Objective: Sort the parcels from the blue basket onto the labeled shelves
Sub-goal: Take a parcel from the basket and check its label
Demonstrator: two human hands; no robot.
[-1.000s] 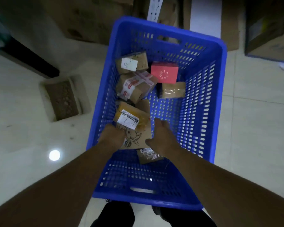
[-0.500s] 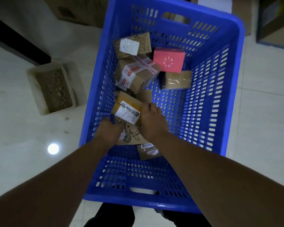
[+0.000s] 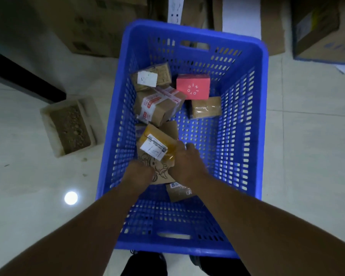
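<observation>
A blue basket (image 3: 261,116) stands on the floor with several parcels in it. My left hand (image 3: 138,176) grips the near left edge of a brown box with a black drawing (image 3: 160,172). My right hand (image 3: 185,164) is closed on the right side of a yellow-taped parcel with a white label (image 3: 153,144), which lies on top of that box. Farther back lie a red box (image 3: 193,86), a brown box with red and white tape (image 3: 157,106), a labelled brown box (image 3: 151,76) and a small brown parcel (image 3: 206,107). Another small parcel (image 3: 178,191) lies below my right wrist.
A shallow tray of gravel (image 3: 68,126) sits on the tiled floor left of the basket. Cardboard boxes (image 3: 92,24) stand behind the basket and at the far right (image 3: 325,28). My shoes (image 3: 145,263) show at the basket's near edge.
My right hand has moved left from the basket floor onto the yellow-taped parcel and closed on it. My left hand has stayed on the drawn box.
</observation>
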